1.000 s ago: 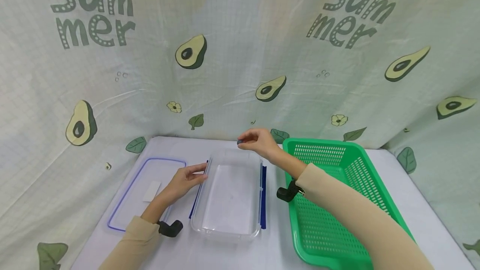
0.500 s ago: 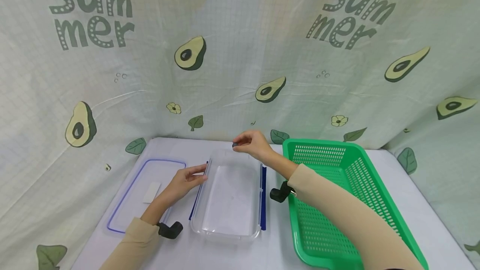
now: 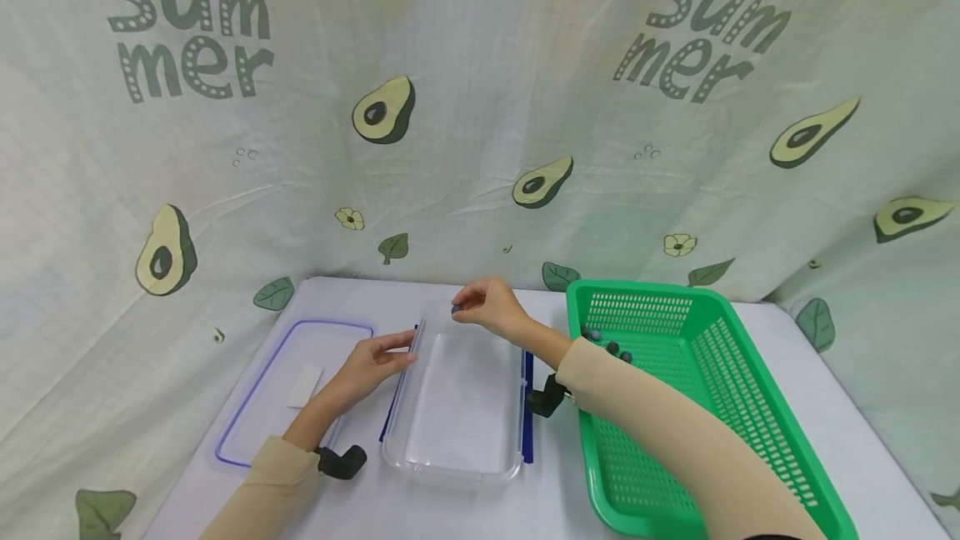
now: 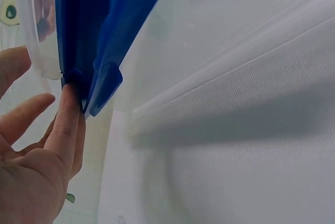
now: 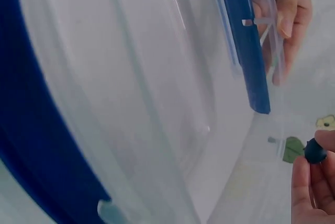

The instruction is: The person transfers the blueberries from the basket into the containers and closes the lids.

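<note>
My right hand (image 3: 491,307) pinches a dark blueberry (image 5: 315,151) between thumb and fingertips, over the far end of a clear plastic food container (image 3: 453,471). The container stands uncovered, its blue side latches (image 4: 86,35) hanging out along both long sides. At its left side is my left hand (image 3: 375,363), fingers extended, with fingertips touching the latch in the left wrist view. A green plastic basket (image 3: 591,457) stands to the right, and several blueberries (image 3: 612,348) lie in its far left part, partly hidden by my right arm.
A clear lid with a blue edge (image 3: 258,386) lies flat on the table left of the container, a white rectangle (image 3: 303,387) on it. Behind the white-covered table (image 3: 551,473) hangs a curtain (image 3: 465,90) printed with avocados.
My right hand has moved left and lower with the blueberry, over the container's far end. Blueberries in the basket have come into view beside my arm. My left hand has stayed put.
</note>
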Demonstrator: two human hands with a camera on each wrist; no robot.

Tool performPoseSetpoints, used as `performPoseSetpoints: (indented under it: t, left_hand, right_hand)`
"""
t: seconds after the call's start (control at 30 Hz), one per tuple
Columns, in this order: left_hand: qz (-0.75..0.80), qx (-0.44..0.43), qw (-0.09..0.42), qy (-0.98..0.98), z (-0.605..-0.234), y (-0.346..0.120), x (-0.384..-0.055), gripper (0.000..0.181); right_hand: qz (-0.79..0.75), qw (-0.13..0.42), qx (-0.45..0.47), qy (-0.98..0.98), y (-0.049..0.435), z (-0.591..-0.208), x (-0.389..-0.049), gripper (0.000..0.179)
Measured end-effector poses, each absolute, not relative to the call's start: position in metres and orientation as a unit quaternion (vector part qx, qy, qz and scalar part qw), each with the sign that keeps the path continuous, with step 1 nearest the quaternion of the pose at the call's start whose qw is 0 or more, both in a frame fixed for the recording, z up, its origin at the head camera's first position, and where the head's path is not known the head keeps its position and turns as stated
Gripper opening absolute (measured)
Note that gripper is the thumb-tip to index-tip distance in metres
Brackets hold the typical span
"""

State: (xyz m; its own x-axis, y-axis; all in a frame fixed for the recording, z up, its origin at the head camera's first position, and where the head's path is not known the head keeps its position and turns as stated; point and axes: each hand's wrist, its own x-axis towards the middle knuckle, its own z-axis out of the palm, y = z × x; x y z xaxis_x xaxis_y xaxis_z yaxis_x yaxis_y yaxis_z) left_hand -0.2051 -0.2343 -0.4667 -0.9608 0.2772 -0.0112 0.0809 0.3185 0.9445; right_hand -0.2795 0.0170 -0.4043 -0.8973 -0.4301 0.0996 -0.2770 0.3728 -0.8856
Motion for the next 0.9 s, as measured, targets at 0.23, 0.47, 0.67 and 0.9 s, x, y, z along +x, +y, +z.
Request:
performPoseSetpoints:
  t: [0.23, 0.47, 0.67, 0.9]
  left_hand:
    - [0.572, 0.11, 0.089, 0.808, -0.471, -0.232, -0.203, 0.057]
    - [0.576, 0.115, 0.085, 0.805, -0.47, -0.23, -0.204, 0.057]
    - [0.57, 0.113, 0.087, 0.809, -0.468, -0.232, -0.202, 0.057]
    - [0.578, 0.116, 0.083, 0.804, -0.467, -0.234, -0.205, 0.056]
  right_hand:
    - [-0.51, 0.069, -0.218, 0.829, 0.005, -0.415, -0.276, 0.017]
    - [-0.504, 0.063, -0.208, 0.836, -0.003, -0.418, -0.276, 0.016]
    - [-0.495, 0.066, -0.196, 0.844, -0.004, -0.411, -0.277, 0.015]
    - [-0.493, 0.07, -0.202, 0.843, -0.006, -0.399, -0.279, 0.014]
